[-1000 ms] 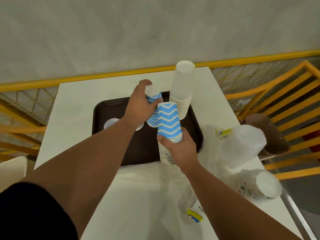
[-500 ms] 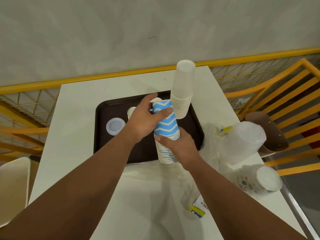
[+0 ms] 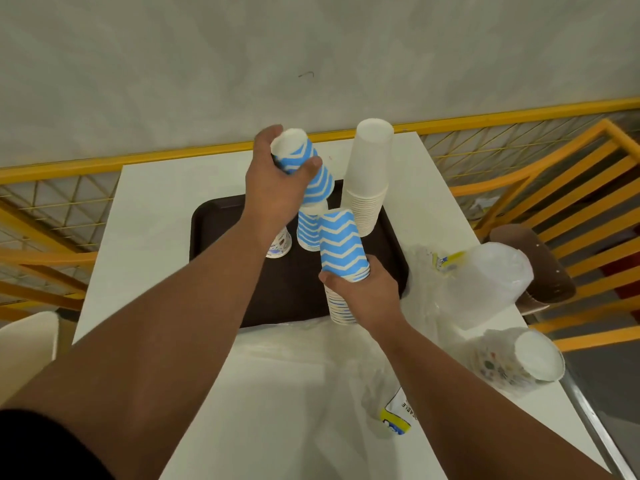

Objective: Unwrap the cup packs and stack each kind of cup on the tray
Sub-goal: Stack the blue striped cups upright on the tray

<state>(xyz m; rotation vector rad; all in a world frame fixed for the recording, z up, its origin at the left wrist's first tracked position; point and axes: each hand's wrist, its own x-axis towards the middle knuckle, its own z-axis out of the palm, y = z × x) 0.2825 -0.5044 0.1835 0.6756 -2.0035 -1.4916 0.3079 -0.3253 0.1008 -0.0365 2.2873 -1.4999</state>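
The left hand [image 3: 277, 188] grips one upside-down blue chevron cup [image 3: 304, 168] above the short chevron stack [image 3: 309, 228] on the brown tray [image 3: 214, 230], while the right hand [image 3: 367, 292] clasps the taller chevron stack [image 3: 341, 258] at the tray's near edge. I would centre the lifted cup's mouth squarely over the short stack before lowering it. The right hand's stack should stay upright, clear of the tall white cup stack [image 3: 369, 174] behind it.

One head-worn view looks forward and steeply down, close above both forearms; the fingers [image 3: 313, 165] sit mid-frame, desk [image 3: 156, 216] beneath them.
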